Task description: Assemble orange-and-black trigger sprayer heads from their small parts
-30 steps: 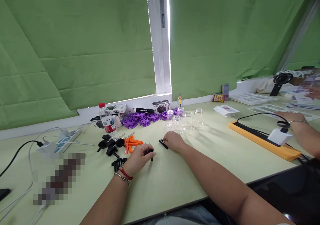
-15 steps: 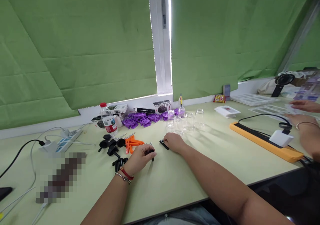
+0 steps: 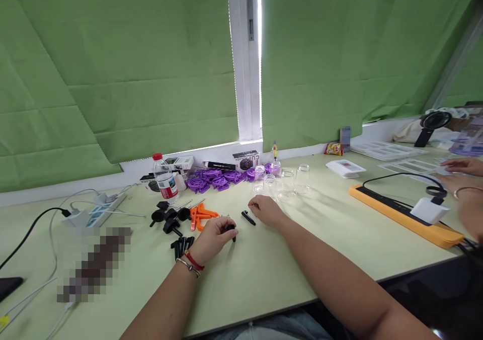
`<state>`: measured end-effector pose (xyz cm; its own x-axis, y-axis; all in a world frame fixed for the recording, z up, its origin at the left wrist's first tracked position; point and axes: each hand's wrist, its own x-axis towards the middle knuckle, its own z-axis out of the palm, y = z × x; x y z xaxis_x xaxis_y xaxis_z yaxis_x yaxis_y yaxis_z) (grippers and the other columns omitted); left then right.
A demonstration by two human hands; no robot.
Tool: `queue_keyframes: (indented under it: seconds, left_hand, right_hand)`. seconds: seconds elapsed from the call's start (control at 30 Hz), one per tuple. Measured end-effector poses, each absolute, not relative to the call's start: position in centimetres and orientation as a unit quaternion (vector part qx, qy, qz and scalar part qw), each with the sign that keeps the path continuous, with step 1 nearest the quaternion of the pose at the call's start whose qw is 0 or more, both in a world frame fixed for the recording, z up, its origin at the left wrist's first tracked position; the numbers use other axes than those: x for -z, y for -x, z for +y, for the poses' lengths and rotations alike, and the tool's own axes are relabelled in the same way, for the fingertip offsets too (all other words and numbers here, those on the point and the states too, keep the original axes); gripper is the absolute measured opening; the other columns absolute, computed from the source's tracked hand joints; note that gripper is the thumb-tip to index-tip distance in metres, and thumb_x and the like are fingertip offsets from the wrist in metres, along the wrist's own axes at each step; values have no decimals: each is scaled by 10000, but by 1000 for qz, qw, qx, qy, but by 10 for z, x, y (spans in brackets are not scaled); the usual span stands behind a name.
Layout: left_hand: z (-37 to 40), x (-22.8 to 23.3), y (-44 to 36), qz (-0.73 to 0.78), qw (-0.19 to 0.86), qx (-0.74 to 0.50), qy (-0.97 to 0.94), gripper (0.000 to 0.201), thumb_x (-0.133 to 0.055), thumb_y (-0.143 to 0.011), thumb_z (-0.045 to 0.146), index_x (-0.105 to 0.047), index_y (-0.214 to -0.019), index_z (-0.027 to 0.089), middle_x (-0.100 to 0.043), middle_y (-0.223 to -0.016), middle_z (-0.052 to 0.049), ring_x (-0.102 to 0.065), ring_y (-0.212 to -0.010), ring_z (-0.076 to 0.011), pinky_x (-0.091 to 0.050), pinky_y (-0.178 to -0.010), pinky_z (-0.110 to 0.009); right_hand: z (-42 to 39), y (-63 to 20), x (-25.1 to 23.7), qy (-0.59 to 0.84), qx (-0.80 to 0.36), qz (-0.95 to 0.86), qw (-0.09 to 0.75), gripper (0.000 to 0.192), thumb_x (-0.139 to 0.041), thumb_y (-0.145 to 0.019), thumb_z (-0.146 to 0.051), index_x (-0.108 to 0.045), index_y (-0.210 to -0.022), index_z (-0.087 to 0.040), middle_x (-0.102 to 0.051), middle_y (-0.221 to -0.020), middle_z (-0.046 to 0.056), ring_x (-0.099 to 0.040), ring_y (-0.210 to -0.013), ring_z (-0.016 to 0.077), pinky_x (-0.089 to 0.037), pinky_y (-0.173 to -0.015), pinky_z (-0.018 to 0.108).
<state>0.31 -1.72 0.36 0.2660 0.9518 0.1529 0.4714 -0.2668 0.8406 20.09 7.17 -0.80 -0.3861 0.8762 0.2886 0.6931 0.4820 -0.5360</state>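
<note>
My left hand is closed around a small black plastic part, one end of which sticks out below the fingers. A slim black plastic piece lies on the table between my hands. Just right of it, my right hand rests low over the tabletop with its fingers curled together; whatever they hold, if anything, is hidden. Beside my left wrist lie several short black plastic pieces. Orange plastic pieces and black knob-like parts with stems are behind my left hand.
Purple plastic parts and clear glass jars stand behind my hands, near a red-capped bottle. An orange power strip lies right, a white power strip left. A co-worker's hands are far right.
My right hand has shifted slightly right, away from the slim black piece, which now shows whole on the table. My left hand still holds its black part. The view has moved slightly.
</note>
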Motion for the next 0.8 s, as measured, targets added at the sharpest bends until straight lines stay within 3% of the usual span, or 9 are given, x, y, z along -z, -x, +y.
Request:
queue_keyframes:
  seconds: [0.17, 0.33, 0.67, 0.8]
  left_hand:
    - [-15, 2, -7, 491, 366, -358, -705, 186, -630, -735, 313, -621, -811, 143, -586, -728, -17, -506, -670, -133, -405, -634, -254]
    - [-11, 6, -6, 476, 383, -365, -702, 208, -619, -749, 311, -643, -864, 139, -597, -744, -18, -513, -687, -134, -406, -645, -253]
    - [-12, 4, -6, 484, 378, -359, -702, 209, -601, -760, 308, -647, -875, 140, -612, -773, -29, -522, -710, -142, -412, -677, -267]
    - [-13, 3, -6, 493, 374, -358, -699, 195, -619, -740, 329, -617, -799, 143, -582, -725, -13, -508, -678, -133, -407, -652, -260]
  right_hand:
    - [57, -195, 5, 346, -216, -831, 378, 167, -499, -829, -197, -665, -833, -179, -604, -792, 22, -551, -722, 123, -417, -666, 234]
    - [35, -185, -2, 220, -221, -878, 365, 174, -508, -808, -121, -669, -845, -175, -577, -765, 15, -550, -702, 109, -420, -639, 215]
    - [34, -184, -2, 206, -188, -903, 328, 202, -495, -838, -154, -695, -824, -181, -590, -757, 23, -559, -684, 111, -424, -642, 221]
    - [50, -198, -2, 309, -203, -851, 372, 203, -483, -854, -195, -685, -863, -191, -639, -823, 31, -586, -764, 131, -438, -702, 239]
